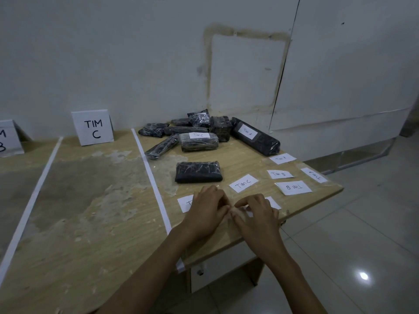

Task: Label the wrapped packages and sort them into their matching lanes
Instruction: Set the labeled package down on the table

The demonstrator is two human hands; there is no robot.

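Label (pixel 274 203) under left hand (pixel 207 206) and right hand (pixel 258 214), fingers (pixel 243 201) curled, pinching it; packages (pixel 199 141) behind

Bare to the task: a worker's left hand (pixel 207 206) and right hand (pixel 258 214) are uncovered, as are both wrists. The left forearm (pixel 158 264) and right forearm (pixel 292 275) show bare down to the lower edge of view, slim in build, with slender fingers.

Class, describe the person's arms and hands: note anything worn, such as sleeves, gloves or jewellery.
Both the left hand and right hand are bare: no gloves, rings or watch show. The left forearm and right forearm are uncovered too; no sleeve enters the picture.
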